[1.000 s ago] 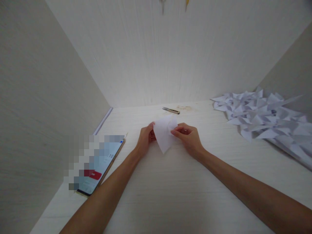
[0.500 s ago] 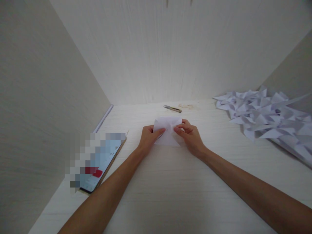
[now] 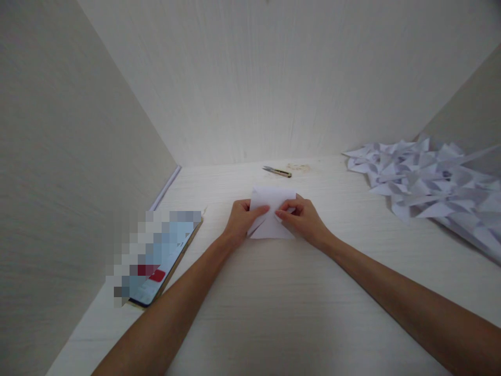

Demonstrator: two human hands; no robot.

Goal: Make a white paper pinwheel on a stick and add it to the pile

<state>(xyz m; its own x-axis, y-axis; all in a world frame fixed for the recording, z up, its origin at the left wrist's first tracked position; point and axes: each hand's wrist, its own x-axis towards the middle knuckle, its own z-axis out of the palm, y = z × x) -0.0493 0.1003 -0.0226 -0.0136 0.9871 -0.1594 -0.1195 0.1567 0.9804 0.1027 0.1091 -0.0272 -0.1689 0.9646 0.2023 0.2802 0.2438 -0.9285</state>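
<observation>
A small white sheet of paper [image 3: 271, 225] lies flat on the pale wooden table [image 3: 297, 303], partly folded. My left hand [image 3: 243, 218] pinches its left edge, thumb on top. My right hand [image 3: 302, 219] grips its right side, fingertips pressing down near the middle of the sheet. Both hands meet over the paper in the middle of the table.
A pile of several folded white paper pieces [image 3: 426, 183] covers the table's right side. A small pair of snips [image 3: 277, 171] lies by the back wall. A phone [image 3: 162, 258] with a lit screen rests at the left, beside the side wall.
The paper was held up off the table as a pointed shape; now it lies flat on the surface, and both hands have come down with it, pressing it.
</observation>
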